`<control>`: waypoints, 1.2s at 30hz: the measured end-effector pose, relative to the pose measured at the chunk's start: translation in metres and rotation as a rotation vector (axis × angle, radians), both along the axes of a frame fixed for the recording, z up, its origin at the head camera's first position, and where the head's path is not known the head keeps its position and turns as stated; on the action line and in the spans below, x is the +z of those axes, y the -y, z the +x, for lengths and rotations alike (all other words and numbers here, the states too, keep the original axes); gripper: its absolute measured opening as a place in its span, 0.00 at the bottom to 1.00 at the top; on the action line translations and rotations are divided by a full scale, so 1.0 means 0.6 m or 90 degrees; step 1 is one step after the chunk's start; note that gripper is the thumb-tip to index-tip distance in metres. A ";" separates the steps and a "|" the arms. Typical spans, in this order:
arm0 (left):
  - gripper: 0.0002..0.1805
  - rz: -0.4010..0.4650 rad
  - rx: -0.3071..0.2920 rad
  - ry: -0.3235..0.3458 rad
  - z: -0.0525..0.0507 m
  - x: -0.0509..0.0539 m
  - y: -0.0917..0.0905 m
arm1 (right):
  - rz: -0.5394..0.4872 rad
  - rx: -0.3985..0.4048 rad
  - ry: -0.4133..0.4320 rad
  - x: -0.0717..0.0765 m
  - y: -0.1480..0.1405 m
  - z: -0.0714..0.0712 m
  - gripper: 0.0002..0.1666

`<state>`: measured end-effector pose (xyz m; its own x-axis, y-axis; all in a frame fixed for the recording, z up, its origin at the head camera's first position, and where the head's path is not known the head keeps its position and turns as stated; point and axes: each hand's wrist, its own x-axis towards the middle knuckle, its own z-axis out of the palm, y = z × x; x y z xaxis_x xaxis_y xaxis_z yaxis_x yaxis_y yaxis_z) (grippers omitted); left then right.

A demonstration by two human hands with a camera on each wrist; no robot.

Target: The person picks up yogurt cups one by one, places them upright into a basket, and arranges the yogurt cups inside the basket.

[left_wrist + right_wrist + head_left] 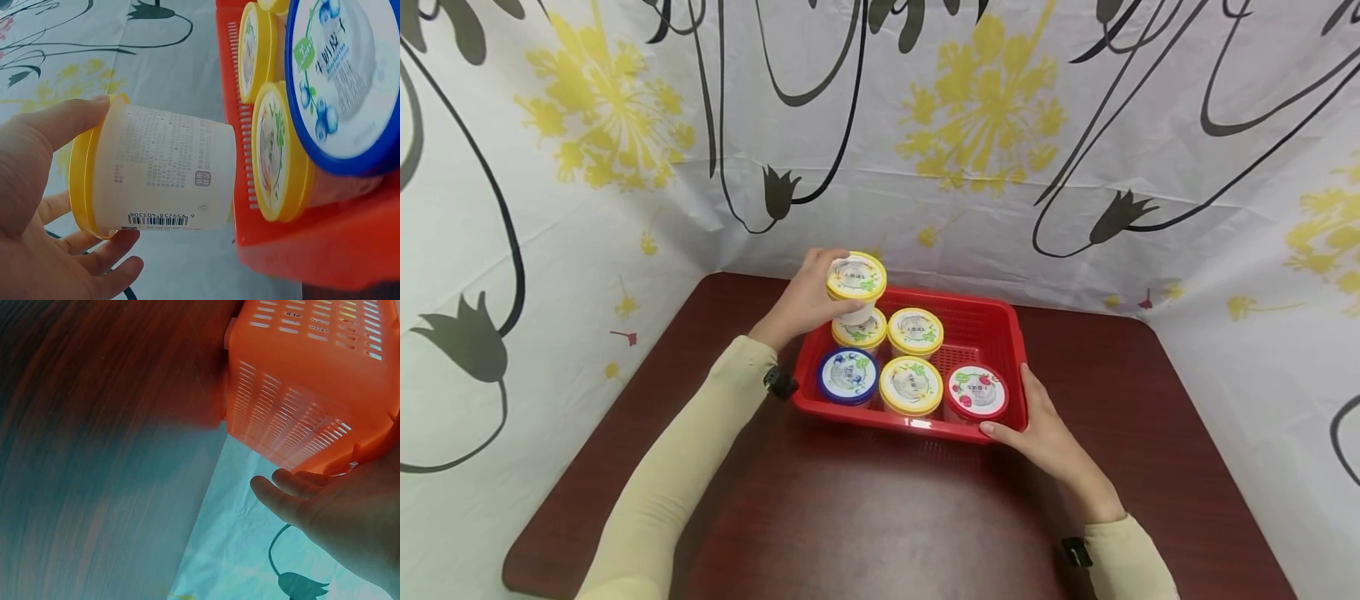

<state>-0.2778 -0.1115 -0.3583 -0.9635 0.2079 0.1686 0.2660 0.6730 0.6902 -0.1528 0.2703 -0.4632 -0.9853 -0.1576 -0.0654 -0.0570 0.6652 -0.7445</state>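
Observation:
In the head view my left hand (811, 293) grips a white tub with a yellow lid (856, 277) above the far left of a red plastic basket (981, 315). The left wrist view shows the thumb and fingers around the lid, with the tub's printed side (165, 169) and barcode facing the camera. In the basket stand three yellow-lidded tubs, a blue-lidded tub (848, 376) and a red-lidded tub (976, 392). My right hand (1045, 429) holds the basket's near right corner, thumb at the front rim, fingers along the outer side wall.
The basket rests on a dark reddish-brown table (850, 517). White cloth (865, 133) with yellow and dark grey flower prints hangs behind the table and on both sides. Inside the basket, a stretch of slotted floor (958, 358) shows behind the red-lidded tub.

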 end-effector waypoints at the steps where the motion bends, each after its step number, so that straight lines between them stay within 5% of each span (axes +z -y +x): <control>1: 0.47 0.001 -0.003 0.000 0.000 -0.001 -0.004 | 0.000 0.000 0.001 0.000 0.000 0.000 0.76; 16: 0.48 -0.005 -0.051 0.000 0.003 0.003 -0.069 | -0.003 0.002 -0.004 0.001 0.003 0.000 0.76; 27: 0.49 -0.021 -0.048 0.003 0.001 0.002 -0.087 | -0.008 0.003 -0.005 0.002 0.001 -0.002 0.76; 36: 0.52 0.006 -0.081 0.006 0.002 0.002 -0.108 | -0.008 0.002 -0.008 0.002 0.002 -0.002 0.76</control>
<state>-0.2768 -0.0467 -0.3573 -0.9310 0.3267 0.1627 0.3423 0.6272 0.6996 -0.1538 0.2690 -0.4621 -0.9855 -0.1615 -0.0512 -0.0684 0.6554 -0.7522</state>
